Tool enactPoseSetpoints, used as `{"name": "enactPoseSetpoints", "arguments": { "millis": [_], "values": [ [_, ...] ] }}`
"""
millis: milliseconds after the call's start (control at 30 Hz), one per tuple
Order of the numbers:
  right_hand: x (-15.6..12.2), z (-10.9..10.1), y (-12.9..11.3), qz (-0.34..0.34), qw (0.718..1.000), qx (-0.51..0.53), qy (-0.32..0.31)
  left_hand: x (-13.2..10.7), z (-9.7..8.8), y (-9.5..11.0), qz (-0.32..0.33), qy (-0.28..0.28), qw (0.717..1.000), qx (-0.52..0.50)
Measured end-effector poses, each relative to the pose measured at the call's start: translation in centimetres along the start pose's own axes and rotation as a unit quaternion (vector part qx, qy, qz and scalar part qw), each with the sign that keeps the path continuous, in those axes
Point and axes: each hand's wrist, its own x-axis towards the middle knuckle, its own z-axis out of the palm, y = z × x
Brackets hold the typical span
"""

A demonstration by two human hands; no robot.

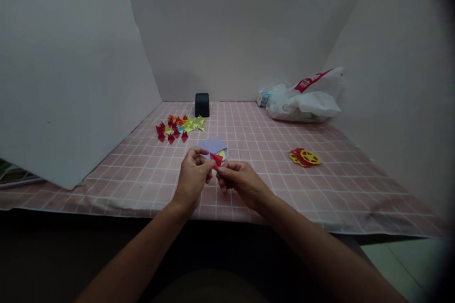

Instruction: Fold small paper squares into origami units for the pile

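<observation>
A small piece of folded red paper (216, 158) is pinched between my two hands, above the table's near part. My left hand (194, 173) grips its left side with thumb and fingers. From the right, my right hand (243, 181) holds the lower right edge between thumb and forefinger. Part of the red paper is hidden behind my fingertips. Just beyond the hands lies a stack of lilac paper sheets (213, 145), with a bit of yellow-green paper (222, 154) showing at its near edge.
Several folded paper pieces in red (171, 138), orange and yellow (188, 126) lie at the left. Behind them a black phone (202, 105) leans upright. Yellow and red cut-out discs (304, 157) lie at the right. A white plastic bag (302, 102) sits by the back wall.
</observation>
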Motion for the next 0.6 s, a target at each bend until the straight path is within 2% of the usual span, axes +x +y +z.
{"name": "enactPoseSetpoints", "arguments": {
  "millis": [133, 233, 433, 600],
  "values": [
    [0.1, -0.1, 0.0, 0.03, 0.999, 0.038, -0.011, 0.2, 0.1, 0.2, -0.048, -0.004, 0.999, -0.023],
    [0.1, -0.2, 0.0, 0.036, 0.998, 0.052, -0.012, 0.3, 0.1, 0.2, -0.061, -0.001, 0.998, -0.026],
    [0.2, -0.3, 0.3, 0.023, 1.0, 0.011, 0.0, 0.4, 0.0, -0.4, -0.026, 0.002, 1.0, -0.016],
    [0.4, -0.5, 0.5, 0.007, 1.0, -0.006, -0.014, 0.2, -0.1, -1.0, 0.011, -0.005, 1.0, -0.004]
  ]
}}
